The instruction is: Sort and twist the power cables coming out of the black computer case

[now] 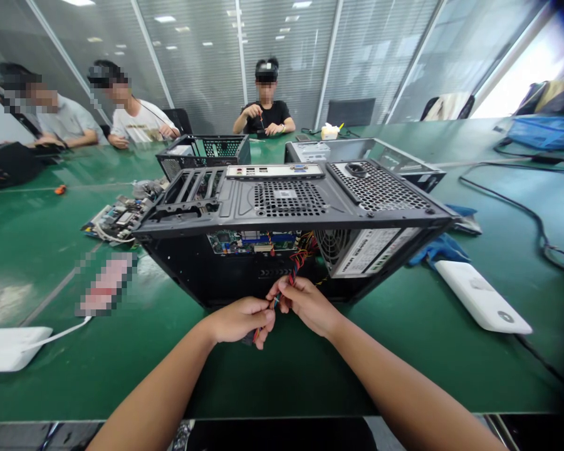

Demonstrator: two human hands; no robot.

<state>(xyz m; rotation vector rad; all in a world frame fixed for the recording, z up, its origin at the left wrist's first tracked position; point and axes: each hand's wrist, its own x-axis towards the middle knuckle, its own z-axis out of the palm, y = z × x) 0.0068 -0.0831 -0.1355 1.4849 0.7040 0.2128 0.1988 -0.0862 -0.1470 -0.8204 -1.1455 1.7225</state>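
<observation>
At the center of the frame, the left hand (pixel 244 318) is closed around the wires (pixel 297 269), and the right hand (pixel 310 304) pinches the same bundle just above it. The wires run up from the fingers into the open side of the case (pixel 286 216), which fills the middle of the frame. Inside sit a board (pixel 225 240) and, to its right, the power supply (pixel 371 250) (its label faces the camera).

The case stands in front of two other cases, an open black one (pixel 211 150) and a silver one (pixel 357 150), hiding parts of both. Loose boards (pixel 120 219) lie near its left side. At the right, a white block (pixel 482 297) rests near a blue bag (pixel 444 250); another white block (pixel 12 349) is at the lower left, its cord reaching a blurred pink thing (pixel 107 285). Three people sit across the upper left and center, beyond the green table (pixel 451 369).
</observation>
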